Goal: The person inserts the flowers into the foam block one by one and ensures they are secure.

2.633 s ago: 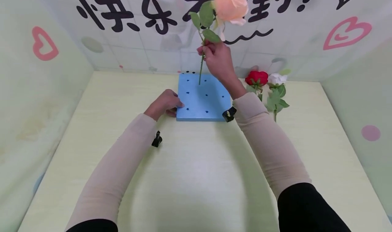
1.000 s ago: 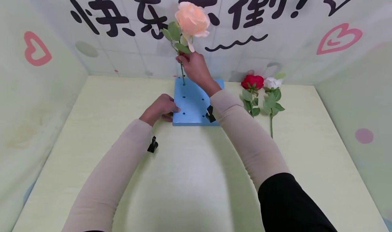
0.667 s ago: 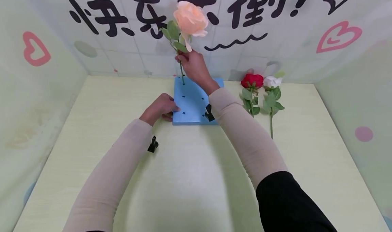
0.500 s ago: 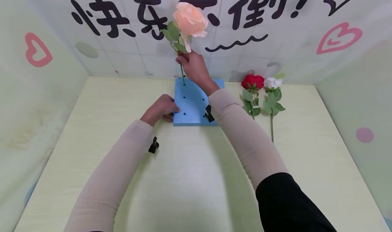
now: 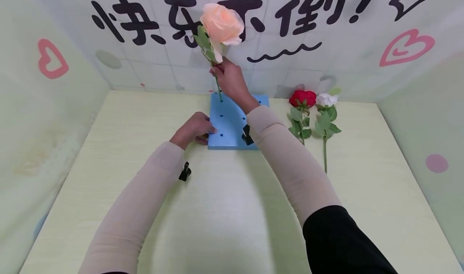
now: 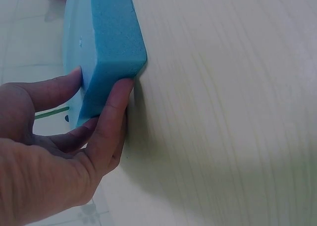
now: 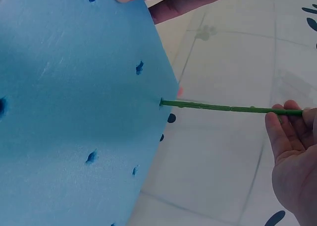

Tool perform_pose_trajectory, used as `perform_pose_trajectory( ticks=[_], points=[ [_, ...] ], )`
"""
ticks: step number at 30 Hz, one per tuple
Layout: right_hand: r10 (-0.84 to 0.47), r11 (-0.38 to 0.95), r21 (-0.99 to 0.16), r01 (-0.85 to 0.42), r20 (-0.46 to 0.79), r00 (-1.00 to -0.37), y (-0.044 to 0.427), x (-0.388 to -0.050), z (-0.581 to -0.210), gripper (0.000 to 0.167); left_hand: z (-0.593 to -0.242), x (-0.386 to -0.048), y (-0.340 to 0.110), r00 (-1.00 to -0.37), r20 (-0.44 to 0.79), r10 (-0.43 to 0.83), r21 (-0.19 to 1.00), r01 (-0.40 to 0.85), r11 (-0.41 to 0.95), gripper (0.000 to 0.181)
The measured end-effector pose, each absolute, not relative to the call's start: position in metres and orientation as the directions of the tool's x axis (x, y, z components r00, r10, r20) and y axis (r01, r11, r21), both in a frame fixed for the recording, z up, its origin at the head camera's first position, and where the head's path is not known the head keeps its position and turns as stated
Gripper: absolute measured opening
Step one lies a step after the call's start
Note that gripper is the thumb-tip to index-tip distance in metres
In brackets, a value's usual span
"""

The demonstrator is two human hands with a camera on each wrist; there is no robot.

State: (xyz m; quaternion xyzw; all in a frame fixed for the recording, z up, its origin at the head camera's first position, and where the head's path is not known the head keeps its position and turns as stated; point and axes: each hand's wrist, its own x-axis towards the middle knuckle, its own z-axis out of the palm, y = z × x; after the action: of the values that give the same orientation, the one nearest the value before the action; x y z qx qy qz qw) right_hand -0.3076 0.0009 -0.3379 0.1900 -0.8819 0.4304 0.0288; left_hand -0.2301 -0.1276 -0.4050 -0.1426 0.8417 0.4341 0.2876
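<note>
My right hand [image 5: 232, 77] pinches the green stem of a peach rose [image 5: 222, 23] above a blue board [image 5: 232, 125] dotted with small holes. In the right wrist view the stem [image 7: 218, 107] runs from the fingertips to a hole near the board's corner, and its lower end is at that hole; how deep it sits cannot be told. My left hand [image 5: 195, 129] grips the board's left edge. The left wrist view shows its thumb on the top face of the board [image 6: 119, 28] and its fingers against the side.
A red rose [image 5: 302, 98] and a white rose [image 5: 326, 99] lie on the table [image 5: 224, 209] to the right of the board. Behind the table stands a wall sheet [image 5: 174, 73] with black lettering and hearts.
The right hand has carried the peach rose left and down from above the board's middle, bringing the stem's lower end to a back-left hole. The left hand keeps its grip on the board.
</note>
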Motion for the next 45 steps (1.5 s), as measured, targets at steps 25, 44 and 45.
perform_pose_trajectory(
  ticks=[25, 44, 45],
  points=[
    [-0.308, 0.51, -0.777, -0.369, 0.236, -0.922, 0.014, -0.303, -0.338, 0.028, -0.403, -0.231, -0.125, -0.782, -0.623, -0.011, 0.63, -0.51, 0.586, 0.052],
    [-0.353, 0.488, -0.776, -0.4, 0.243, -0.903, 0.021, -0.302, -0.342, 0.022, -0.406, -0.234, -0.123, -0.782, -0.622, -0.037, 0.609, -0.512, 0.605, 0.053],
    [-0.354, 0.488, -0.775, -0.402, 0.245, -0.903, 0.02, -0.302, -0.342, 0.022, -0.407, -0.234, -0.123, -0.781, -0.623, -0.039, 0.609, -0.515, 0.604, 0.053]
  ],
)
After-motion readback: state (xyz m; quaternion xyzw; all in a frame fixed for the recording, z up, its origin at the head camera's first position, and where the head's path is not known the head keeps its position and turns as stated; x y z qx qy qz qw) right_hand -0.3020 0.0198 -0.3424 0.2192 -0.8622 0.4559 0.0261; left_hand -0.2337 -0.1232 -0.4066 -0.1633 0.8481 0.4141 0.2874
